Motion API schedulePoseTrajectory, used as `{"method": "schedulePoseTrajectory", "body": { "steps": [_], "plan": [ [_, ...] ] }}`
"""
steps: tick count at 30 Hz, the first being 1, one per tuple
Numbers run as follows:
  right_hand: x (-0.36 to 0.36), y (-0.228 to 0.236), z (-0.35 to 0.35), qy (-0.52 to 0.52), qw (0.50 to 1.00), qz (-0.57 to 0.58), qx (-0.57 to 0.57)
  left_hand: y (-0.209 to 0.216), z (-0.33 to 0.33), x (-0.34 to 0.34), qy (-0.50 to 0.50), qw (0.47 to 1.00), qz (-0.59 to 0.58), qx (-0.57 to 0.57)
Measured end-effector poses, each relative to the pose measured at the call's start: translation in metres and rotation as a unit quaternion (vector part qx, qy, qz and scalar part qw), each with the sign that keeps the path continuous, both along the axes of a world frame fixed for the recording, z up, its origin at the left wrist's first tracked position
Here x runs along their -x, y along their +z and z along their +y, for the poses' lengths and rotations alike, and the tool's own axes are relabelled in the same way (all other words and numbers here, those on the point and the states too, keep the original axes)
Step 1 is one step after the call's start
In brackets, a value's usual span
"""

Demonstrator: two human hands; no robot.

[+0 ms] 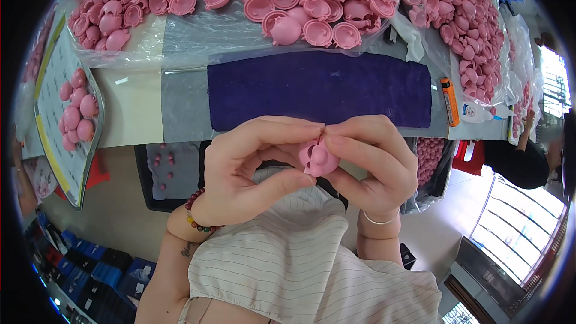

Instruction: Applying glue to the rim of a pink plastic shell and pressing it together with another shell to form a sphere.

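Note:
Between both hands, above the near edge of the table, is a small rounded pink plastic piece with openings in its shell. My left hand pinches it from the left, thumb at its lower side and fingertips at its top. My right hand grips it from the right, with thumb and fingertips meeting the left fingertips at the upper edge. Part of the piece is hidden by my fingers. Just beyond my hands a dark purple cloth lies flat on the table.
Heaps of pink shells lie on clear plastic sheeting at the back. More pink shells fill a bag at right, near an orange box and a small white bottle. Left, a tray bears pink balls. A dark bin stands below.

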State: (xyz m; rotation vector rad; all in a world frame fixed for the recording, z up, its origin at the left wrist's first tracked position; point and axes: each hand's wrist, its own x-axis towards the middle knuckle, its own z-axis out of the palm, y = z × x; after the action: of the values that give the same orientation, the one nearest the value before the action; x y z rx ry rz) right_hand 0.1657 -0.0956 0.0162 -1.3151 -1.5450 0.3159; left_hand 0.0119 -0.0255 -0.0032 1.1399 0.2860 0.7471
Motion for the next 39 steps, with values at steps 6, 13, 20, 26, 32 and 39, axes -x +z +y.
{"method": "schedulePoseTrajectory", "body": {
  "steps": [6,13,20,26,32,39],
  "plan": [
    [0.001,-0.002,-0.001,-0.015,1.0,-0.005,-0.011,-0.002,0.0,-0.001,-0.009,1.0,-0.012,0.005],
    [0.003,-0.002,-0.001,-0.025,0.999,-0.024,-0.021,-0.002,0.001,0.0,-0.011,1.0,-0.007,0.008],
    [0.013,0.0,-0.01,-0.048,0.992,-0.116,-0.03,-0.006,0.007,-0.003,0.022,0.994,0.023,-0.101],
    [0.001,-0.006,-0.018,-0.068,0.992,-0.076,-0.079,-0.004,0.002,-0.001,0.06,0.996,0.051,-0.03],
    [-0.052,-0.016,-0.042,-0.321,0.921,-0.145,-0.166,-0.006,0.007,0.001,0.093,0.978,0.033,-0.182],
    [-0.142,-0.03,-0.065,-0.576,0.778,-0.096,-0.234,-0.002,0.007,-0.001,0.101,0.977,0.03,-0.188]
  ]
}}
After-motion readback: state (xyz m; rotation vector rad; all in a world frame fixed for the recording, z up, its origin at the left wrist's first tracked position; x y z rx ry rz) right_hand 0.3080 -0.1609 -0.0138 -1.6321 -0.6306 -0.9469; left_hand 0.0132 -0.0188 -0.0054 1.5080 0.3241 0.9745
